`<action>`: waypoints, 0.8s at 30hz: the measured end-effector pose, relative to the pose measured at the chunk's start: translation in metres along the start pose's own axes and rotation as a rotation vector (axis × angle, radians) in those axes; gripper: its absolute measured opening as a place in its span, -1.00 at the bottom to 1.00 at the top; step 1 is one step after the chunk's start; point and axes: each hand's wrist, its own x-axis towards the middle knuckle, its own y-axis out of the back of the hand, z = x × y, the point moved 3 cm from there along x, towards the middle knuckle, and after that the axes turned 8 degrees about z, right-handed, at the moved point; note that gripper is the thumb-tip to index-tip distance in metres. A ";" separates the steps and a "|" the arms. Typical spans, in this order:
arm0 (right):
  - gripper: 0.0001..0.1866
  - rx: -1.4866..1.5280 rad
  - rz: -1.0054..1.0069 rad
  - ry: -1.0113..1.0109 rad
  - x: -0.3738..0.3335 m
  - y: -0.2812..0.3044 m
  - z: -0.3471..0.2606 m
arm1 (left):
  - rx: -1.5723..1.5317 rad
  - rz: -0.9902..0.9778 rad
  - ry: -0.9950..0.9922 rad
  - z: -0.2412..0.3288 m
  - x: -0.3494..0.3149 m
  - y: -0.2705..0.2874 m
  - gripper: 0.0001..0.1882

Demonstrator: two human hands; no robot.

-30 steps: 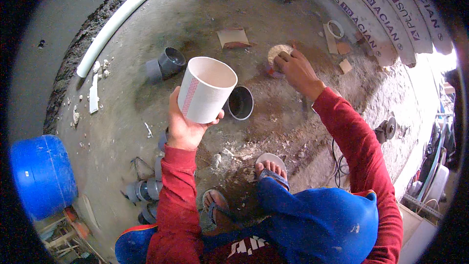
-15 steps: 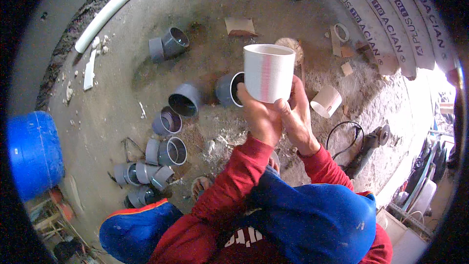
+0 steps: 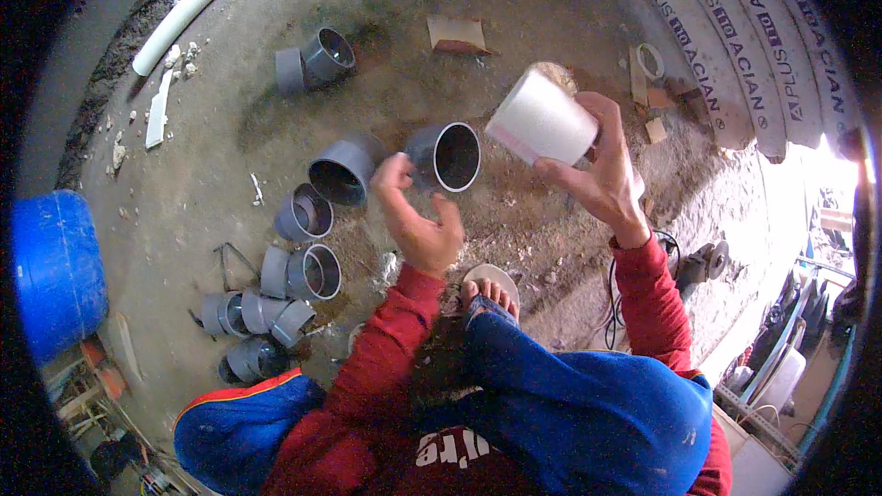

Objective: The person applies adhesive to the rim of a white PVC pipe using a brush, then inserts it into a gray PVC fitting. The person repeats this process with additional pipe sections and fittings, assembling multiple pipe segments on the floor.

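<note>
Head camera, looking down on a dusty concrete floor: at far left stands a blue drum, and beside it a cluster of grey pipe fittings lies scattered below a long white pipe running along the edge. Near the middle, the person's left hand, half curled with fingers spread and gripping nothing, hovers just beside a grey pipe coupling that rests on its side on the floor, mouth open to the viewer. To the right, the right hand is wrapped around a short white pipe section, held tilted in the air above the floor. Farther right lie a power tool with its cord and stacked white pipes with printed lettering. The likely hazard from here appears to be the white section slipping, since it is held from one side only, or the coupling rolling away on the gritty floor if nudged by the empty hand.
</note>
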 end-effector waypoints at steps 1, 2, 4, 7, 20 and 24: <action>-0.08 -0.043 0.002 0.036 0.000 -0.004 0.002 | 0.058 -0.066 -0.069 -0.011 0.006 0.005 -0.25; -0.09 -0.034 -0.056 0.046 0.001 -0.008 0.004 | 0.113 -0.131 -0.140 -0.020 0.011 0.008 -0.17; -0.10 -0.011 -0.180 0.043 0.000 -0.020 0.008 | 0.172 -0.266 -0.189 -0.031 0.009 0.007 -0.04; -0.12 -0.218 -0.228 0.221 -0.004 -0.032 0.007 | 0.186 -0.404 -0.165 -0.043 0.008 -0.002 0.14; -0.07 -0.240 -0.220 0.347 -0.011 -0.056 0.001 | 0.104 -0.390 -0.209 -0.081 0.017 -0.027 0.10; -0.05 -0.244 -0.232 0.390 -0.011 -0.058 -0.001 | 0.114 -0.390 -0.217 -0.080 0.017 -0.026 0.08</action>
